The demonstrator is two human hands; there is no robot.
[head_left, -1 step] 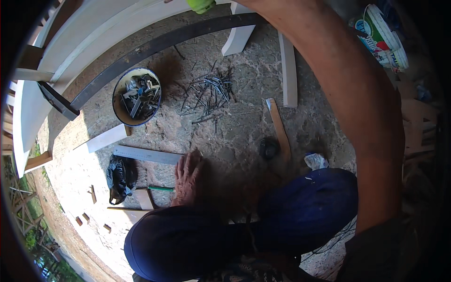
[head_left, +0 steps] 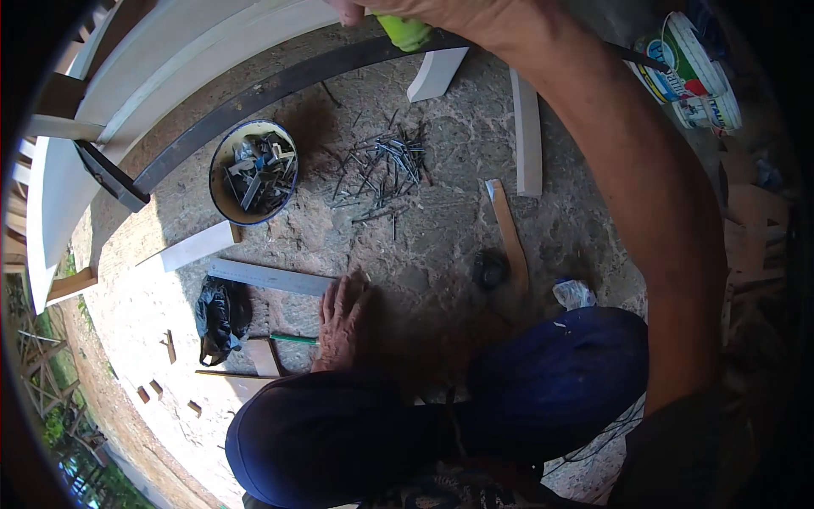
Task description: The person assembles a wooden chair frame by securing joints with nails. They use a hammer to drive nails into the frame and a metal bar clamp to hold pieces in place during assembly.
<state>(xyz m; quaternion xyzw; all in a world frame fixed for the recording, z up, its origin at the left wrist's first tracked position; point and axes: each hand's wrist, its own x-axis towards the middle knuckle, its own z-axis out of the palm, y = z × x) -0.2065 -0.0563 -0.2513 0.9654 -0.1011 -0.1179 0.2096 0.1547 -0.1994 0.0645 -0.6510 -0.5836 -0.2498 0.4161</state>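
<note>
My left hand [head_left: 341, 327] lies flat on the rough ground with its fingers stretched out. Its fingertips touch the right end of a metal ruler [head_left: 270, 276]. Beside that wrist is a green pencil-like stick [head_left: 293, 338]. My right arm reaches up across the view, and my right hand [head_left: 462, 15] is at the upper edge, partly cut off. It is closed round a lime-green object [head_left: 404, 32], whose kind I cannot make out. Just below it runs a long dark curved bar [head_left: 331, 61], part of a clamp.
A bowl [head_left: 222, 182] of metal bits stands beside loose nails [head_left: 386, 161]. White-painted curved wood [head_left: 212, 51] spans the upper left. A black plastic bag [head_left: 222, 318], an angled wooden piece [head_left: 507, 233], white wooden strips [head_left: 527, 136] and plastic tubs [head_left: 691, 72] lie around.
My right hand has come slightly lower and to the right, bringing more of the lime-green object into view. My left hand stays by the ruler. The whole view has shifted a little.
</note>
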